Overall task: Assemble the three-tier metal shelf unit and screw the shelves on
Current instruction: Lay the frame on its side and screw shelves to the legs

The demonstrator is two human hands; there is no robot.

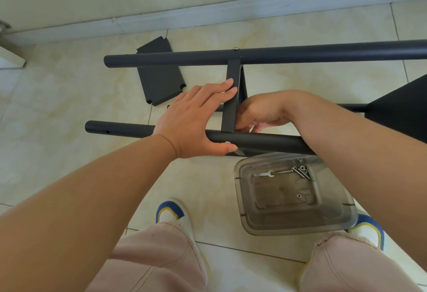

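Bracing the near pole [265,142] with flat fingers, the left hand [198,118] steadies the upright shelf [231,97] while the right hand [258,112], just beside it, curls on something hidden at the joint.

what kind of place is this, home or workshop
Probably a room in a home: glossy cream floor tiles, a pale skirting board along the wall, and parts kept in a plastic tub on the floor.
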